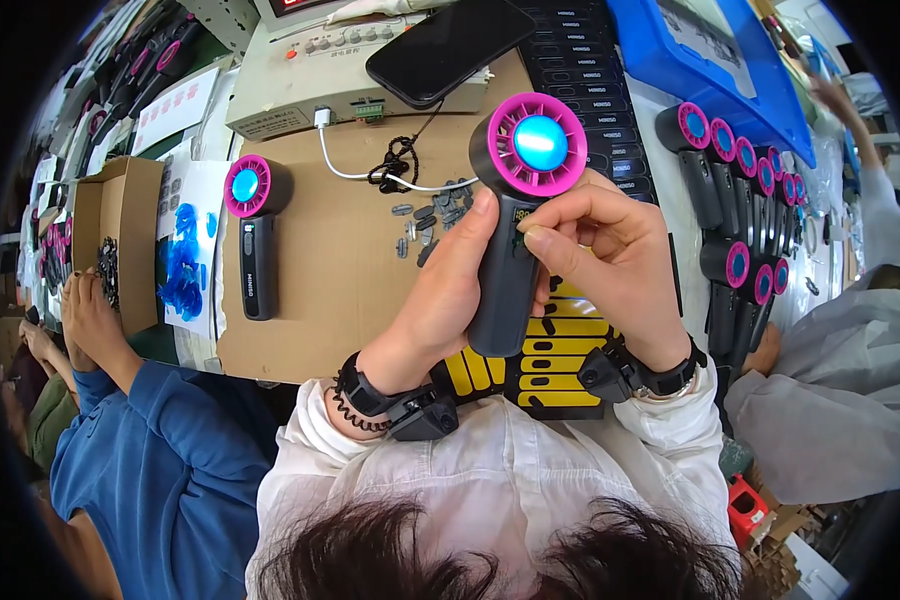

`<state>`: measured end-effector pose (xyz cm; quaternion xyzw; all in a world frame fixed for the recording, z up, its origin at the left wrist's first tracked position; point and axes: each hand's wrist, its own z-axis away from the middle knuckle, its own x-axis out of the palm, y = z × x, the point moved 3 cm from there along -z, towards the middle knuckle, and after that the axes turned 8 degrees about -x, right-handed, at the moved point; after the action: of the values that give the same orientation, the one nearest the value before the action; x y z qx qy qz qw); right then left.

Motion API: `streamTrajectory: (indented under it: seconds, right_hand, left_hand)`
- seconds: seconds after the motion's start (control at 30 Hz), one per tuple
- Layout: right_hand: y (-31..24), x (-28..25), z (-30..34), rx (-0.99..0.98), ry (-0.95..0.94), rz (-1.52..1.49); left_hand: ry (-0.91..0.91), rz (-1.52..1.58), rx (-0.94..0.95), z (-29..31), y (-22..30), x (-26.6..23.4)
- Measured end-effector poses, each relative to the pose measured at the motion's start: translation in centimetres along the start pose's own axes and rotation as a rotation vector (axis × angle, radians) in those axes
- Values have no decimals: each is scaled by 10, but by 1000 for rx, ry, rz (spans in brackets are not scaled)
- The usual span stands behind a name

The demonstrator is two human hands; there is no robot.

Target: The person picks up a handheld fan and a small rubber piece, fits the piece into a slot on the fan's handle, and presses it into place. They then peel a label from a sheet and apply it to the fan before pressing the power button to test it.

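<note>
A dark grey handheld fan (508, 290) with a pink ring and a shiny blue centre stands upright before me. My left hand (438, 295) is wrapped round its handle. At the small lit display, my right hand (615, 250) is closed in a pinch against the handle's front; a tiny dark bit shows by the thumb tip, too small to name. A white cable (345, 174) runs to the fan's head, partly hidden behind it. Small grey plastic pieces (426, 222) lie scattered left of the fan. Another such fan (257, 265) rests on the cardboard sheet (310, 345).
A beige instrument box (270, 105) at the back carries a black phone (450, 52). Black sheets (600, 130), a blue bin (785, 130) and several fans (705, 190) stand or lie to the right. Yellow strips (560, 365) lie under my wrists. Left, a co-worker's hand (95, 315) touches an open carton (142, 215).
</note>
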<state>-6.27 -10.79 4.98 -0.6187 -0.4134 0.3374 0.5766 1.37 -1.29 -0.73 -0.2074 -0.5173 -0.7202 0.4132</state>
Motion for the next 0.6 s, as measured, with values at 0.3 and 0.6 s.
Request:
streamTrajectory:
  seconds: [0.3,0.6]
  right_hand:
    - [-1,-2,-2,-130,-2,185]
    - [-4,-1,-3,-169,7,321]
  left_hand:
    - [-8,19,-11,-2,-1,0]
    - [18,25,-24,0,1,1]
